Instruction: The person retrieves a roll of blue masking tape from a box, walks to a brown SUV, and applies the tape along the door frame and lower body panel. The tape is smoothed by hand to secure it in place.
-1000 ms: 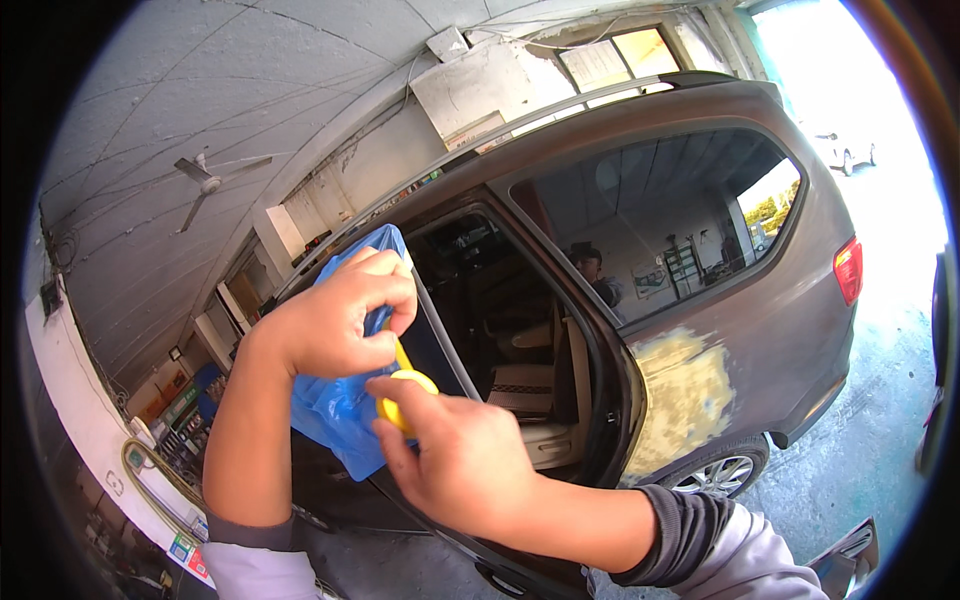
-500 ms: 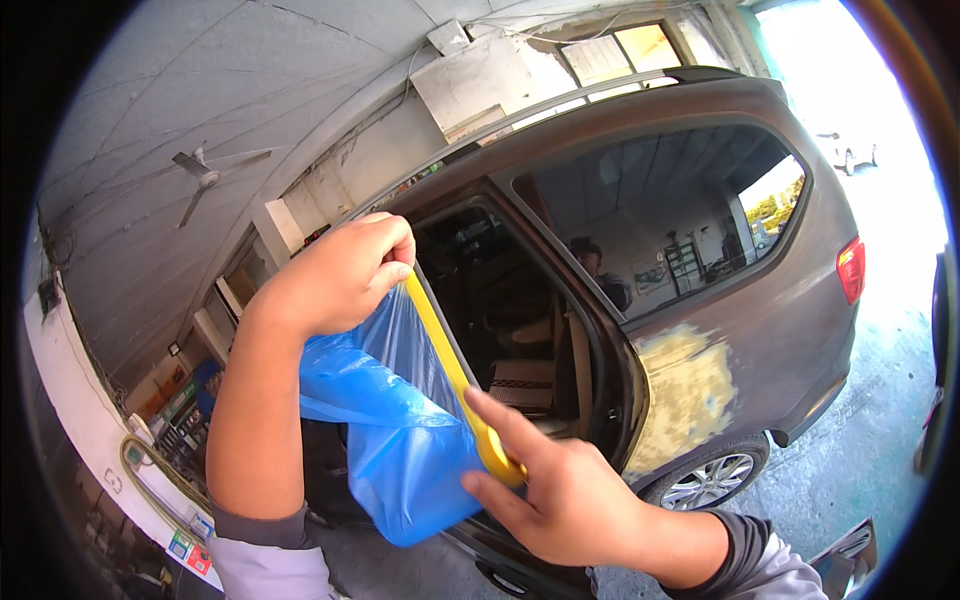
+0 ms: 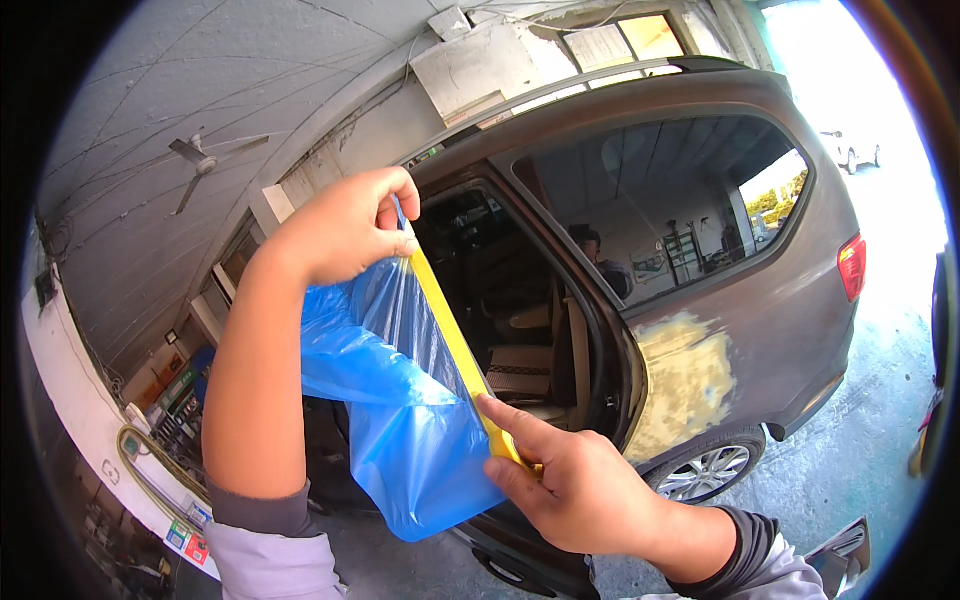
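A strip of yellow masking tape (image 3: 447,312) slants in front of the car's open doorway, with a sheet of blue plastic film (image 3: 415,460) hanging from its left edge in loose folds. At the upper end, my left hand (image 3: 345,225) pinches the tape and a bunched bit of film between thumb and fingers. My right hand (image 3: 590,490) grips the lower end, its index finger lying along the tape and its thumb beneath. The other fingers of the right hand are curled. Whether a roll sits inside that hand is hidden.
Just beyond my hands stands a brown car (image 3: 780,300) with a sanded yellowish patch (image 3: 685,375) above its rear wheel (image 3: 710,472). Its dark doorway (image 3: 530,330) shows seats inside. A loose panel-like part (image 3: 842,560) lies at lower right. Shelves of supplies (image 3: 175,410) stand at left.
My left hand has risen slightly, and a twist of film now shows above its fingertips. My right hand has shifted a little rightward, its index finger now on the tape.
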A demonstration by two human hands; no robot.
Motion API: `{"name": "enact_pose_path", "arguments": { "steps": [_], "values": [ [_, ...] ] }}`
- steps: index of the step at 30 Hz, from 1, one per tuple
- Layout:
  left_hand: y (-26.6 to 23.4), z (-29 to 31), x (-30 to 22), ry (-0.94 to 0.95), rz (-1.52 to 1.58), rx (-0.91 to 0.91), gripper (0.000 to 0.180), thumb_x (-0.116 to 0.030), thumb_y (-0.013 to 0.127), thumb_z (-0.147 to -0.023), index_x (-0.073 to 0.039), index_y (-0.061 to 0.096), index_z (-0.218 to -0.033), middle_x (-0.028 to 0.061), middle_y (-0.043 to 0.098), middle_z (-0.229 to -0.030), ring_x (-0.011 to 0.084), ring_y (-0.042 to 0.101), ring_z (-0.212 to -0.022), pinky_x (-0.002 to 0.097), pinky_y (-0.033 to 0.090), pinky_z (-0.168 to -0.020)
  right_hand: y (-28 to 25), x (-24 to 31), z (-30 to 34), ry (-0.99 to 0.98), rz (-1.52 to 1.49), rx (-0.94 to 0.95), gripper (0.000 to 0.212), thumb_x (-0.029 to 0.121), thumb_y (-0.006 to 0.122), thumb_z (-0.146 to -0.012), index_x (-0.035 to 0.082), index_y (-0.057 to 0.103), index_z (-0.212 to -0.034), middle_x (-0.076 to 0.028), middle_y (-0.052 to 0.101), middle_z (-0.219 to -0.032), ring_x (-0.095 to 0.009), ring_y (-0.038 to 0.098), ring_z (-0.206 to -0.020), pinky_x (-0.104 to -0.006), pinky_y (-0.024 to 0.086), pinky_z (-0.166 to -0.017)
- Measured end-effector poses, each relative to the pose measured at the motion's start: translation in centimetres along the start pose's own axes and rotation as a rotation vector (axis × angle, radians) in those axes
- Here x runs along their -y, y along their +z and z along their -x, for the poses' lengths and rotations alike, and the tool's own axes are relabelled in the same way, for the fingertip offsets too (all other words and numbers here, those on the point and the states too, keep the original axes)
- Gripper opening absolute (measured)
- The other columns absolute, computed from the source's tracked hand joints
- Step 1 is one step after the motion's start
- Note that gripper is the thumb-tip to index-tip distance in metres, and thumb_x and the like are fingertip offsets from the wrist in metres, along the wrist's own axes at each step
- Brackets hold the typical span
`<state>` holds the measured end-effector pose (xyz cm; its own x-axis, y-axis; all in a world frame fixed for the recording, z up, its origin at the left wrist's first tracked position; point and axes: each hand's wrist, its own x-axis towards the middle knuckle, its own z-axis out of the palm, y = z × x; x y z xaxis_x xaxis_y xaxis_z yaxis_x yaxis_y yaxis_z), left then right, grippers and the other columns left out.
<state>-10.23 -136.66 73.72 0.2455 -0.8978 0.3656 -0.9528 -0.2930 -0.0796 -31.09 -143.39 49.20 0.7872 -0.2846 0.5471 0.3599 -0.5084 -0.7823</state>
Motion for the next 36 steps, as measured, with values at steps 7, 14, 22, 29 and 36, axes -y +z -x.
{"name": "enact_pose_path", "arguments": {
  "steps": [7,14,22,29,36],
  "values": [
    [-0.7,-2.8,3.1,-0.094,0.414,0.1,0.039,-0.006,0.092,-0.078,-0.007,0.068,-0.109,-0.0044,0.06,-0.076,0.0051,0.056,-0.068,0.0224,0.047,-0.066,-0.2,-0.1,-0.4,-0.02,0.019,-0.015,0.062,0.021,0.067,-0.105,-0.003,0.049,-0.159,-0.022,0.071,-0.075,-0.04,0.073,-0.068,-0.0483,0.058,-0.066],
    [1.1,-2.1,4.9,0.015,0.548,-0.023,0.046,-0.006,0.089,-0.086,-0.002,0.072,-0.128,-0.0041,0.063,-0.081,0.0035,0.06,-0.074,0.0211,0.051,-0.073,-0.6,0.1,-0.6,0.006,0.065,-0.007,0.06,0.017,0.07,-0.105,-0.001,0.051,-0.16,-0.022,0.074,-0.085,-0.026,0.075,-0.069,-0.034,0.058,-0.07],
    [4.6,6.2,1.0,0.535,-0.427,-0.456,0.039,-0.007,0.064,-0.096,-0.005,0.074,-0.133,0.0141,0.072,-0.131,0.0337,0.065,-0.129,0.0469,0.047,-0.115,-0.2,0.0,-0.6,0.02,0.083,-0.015,0.059,0.019,0.071,-0.105,-0.002,0.053,-0.157,-0.021,0.071,-0.079,-0.032,0.071,-0.065,-0.0363,0.056,-0.067],
    [6.4,6.6,2.8,0.535,-0.445,-0.323,0.053,-0.007,0.059,-0.093,-0.008,0.067,-0.146,0.0154,0.063,-0.154,0.0357,0.055,-0.149,0.0544,0.037,-0.128,0.3,-0.5,0.4,0.003,0.03,-0.066,0.061,0.019,0.072,-0.105,-0.003,0.051,-0.158,-0.017,0.068,-0.073,-0.026,0.066,-0.058,-0.0346,0.052,-0.06],
    [7.0,6.1,3.9,0.595,-0.377,-0.373,0.057,-0.006,0.059,-0.089,-0.008,0.068,-0.145,0.0155,0.065,-0.152,0.0357,0.058,-0.145,0.0524,0.043,-0.122,1.1,-2.3,4.7,0.065,0.036,-0.103,0.063,0.014,0.072,-0.105,-0.005,0.044,-0.158,-0.016,0.074,-0.076,-0.018,0.069,-0.057,-0.031,0.053,-0.059]
  ]
}}
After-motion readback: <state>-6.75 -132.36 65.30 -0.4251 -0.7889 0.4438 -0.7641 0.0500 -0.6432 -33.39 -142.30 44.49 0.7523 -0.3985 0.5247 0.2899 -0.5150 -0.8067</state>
